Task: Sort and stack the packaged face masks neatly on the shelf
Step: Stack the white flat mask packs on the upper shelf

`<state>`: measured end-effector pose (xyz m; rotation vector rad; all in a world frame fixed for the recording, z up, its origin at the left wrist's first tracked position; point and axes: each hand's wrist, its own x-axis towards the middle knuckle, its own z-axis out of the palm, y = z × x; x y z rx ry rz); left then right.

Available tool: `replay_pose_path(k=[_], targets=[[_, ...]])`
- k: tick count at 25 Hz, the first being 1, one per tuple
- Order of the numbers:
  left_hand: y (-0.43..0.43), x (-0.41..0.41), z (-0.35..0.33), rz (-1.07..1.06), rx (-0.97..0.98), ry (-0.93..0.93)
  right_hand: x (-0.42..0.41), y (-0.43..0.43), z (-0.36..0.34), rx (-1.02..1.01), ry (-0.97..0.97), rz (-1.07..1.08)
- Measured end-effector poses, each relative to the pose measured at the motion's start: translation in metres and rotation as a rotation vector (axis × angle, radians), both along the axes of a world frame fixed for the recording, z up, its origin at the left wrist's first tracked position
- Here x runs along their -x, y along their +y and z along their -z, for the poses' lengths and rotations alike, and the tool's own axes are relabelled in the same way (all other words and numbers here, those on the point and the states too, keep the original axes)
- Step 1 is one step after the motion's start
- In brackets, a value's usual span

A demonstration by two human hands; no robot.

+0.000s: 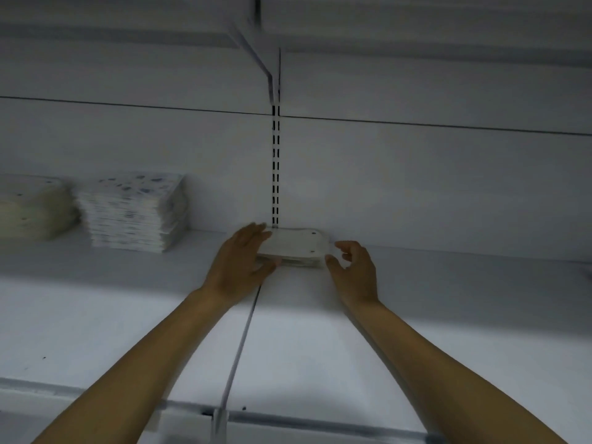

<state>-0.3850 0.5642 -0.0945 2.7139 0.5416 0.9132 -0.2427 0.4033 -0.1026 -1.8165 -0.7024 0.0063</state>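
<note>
The small stack of packaged face masks point(293, 248) sits at the back of the shelf point(128, 315), against the back panel at the foot of the slotted upright point(275, 168). These flat packs look light and limp, and their film is probably slick, so I expect the top ones to slide if I push from one side only. Squeezing the short edges between both palms and pressing low should keep the pile square.

My left hand point(238, 261) lies against the left side of the stack. Its fingers are stretched fairly straight along the edge and top, and the thumb is at the front edge. My right hand point(352, 270) is just beside the right side, its fingers loosely curled and holding nothing. The thumb tip is at the front right corner, but the blur hides whether it touches. The stack lies between my two hands.

Well to the left stand a taller stack of patterned packs point(134, 213) and a pale stack point(32, 209).
</note>
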Motion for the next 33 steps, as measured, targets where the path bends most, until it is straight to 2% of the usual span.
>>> replay_pose_path(k=[2, 4, 10, 14, 20, 22, 24, 25, 26, 29, 31, 33], targets=[[-0.030, -0.018, -0.008, 0.094, -0.093, 0.084, -0.011, -0.021, -0.002, 0.073, -0.075, -0.047], [-0.073, -0.045, -0.018, 0.151, -0.094, 0.140, -0.026, -0.052, -0.008, 0.081, -0.129, -0.082], [-0.230, -0.160, -0.027, 0.300, 0.006, 0.101, -0.110, -0.203, -0.028, -0.051, -0.266, -0.079], [-0.352, -0.251, -0.024, 0.453, 0.124, 0.132, -0.184, -0.331, -0.035, -0.067, -0.291, 0.024], [-0.496, -0.369, -0.029, 0.563, 0.280, 0.059, -0.297, -0.471, -0.063, 0.155, -0.409, 0.179], [-0.518, -0.395, -0.023, 0.549, 0.295, 0.075, -0.337, -0.502, -0.063, 0.351, -0.461, 0.278], [-0.527, -0.409, -0.008, 0.554, 0.218, 0.148, -0.363, -0.527, -0.047, 0.693, -0.514, 0.382], [-0.527, -0.413, 0.000, 0.562, 0.174, 0.183, -0.368, -0.535, -0.035, 0.780, -0.553, 0.407], [-0.525, -0.415, 0.006, 0.563, 0.155, 0.213, -0.368, -0.540, -0.021, 0.785, -0.590, 0.409], [-0.522, -0.417, 0.011, 0.551, 0.155, 0.209, -0.367, -0.547, 0.005, 0.635, -0.666, 0.438], [-0.523, -0.417, 0.011, 0.551, 0.144, 0.212, -0.369, -0.545, 0.003, 0.607, -0.671, 0.439], [-0.524, -0.415, 0.013, 0.564, 0.147, 0.218, -0.370, -0.545, 0.000, 0.489, -0.608, 0.422]])
